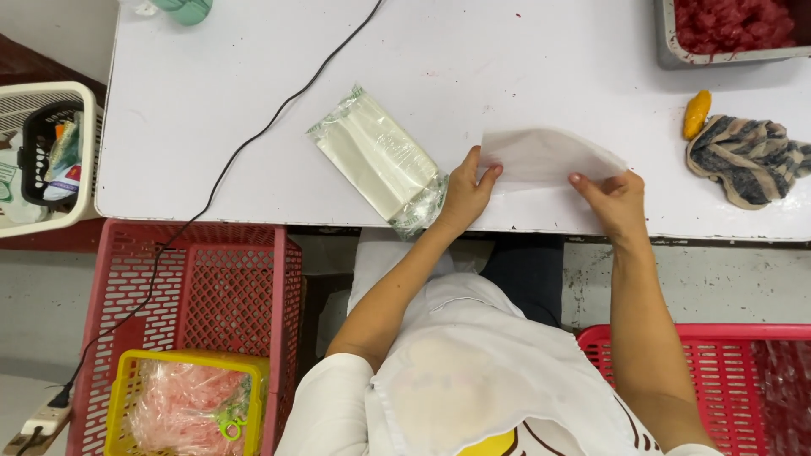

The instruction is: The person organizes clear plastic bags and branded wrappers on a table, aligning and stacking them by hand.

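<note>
A thin white sheet (pixel 541 156) lies over the front part of the white table (pixel 211 110). My left hand (pixel 467 192) pinches its left edge between thumb and fingers. My right hand (pixel 615 201) grips its right corner. Just left of my left hand lies a clear plastic pack of white sheets (pixel 378 160), set at an angle and touching the side of that hand.
A metal tray of red minced meat (pixel 731 29) sits at the back right, with an orange piece (pixel 696 113) and a striped cloth (pixel 750 159) near it. A black cable (pixel 270 118) crosses the table. Red crates (pixel 211 287) (pixel 718 371) stand below, and a yellow basket (pixel 186 401).
</note>
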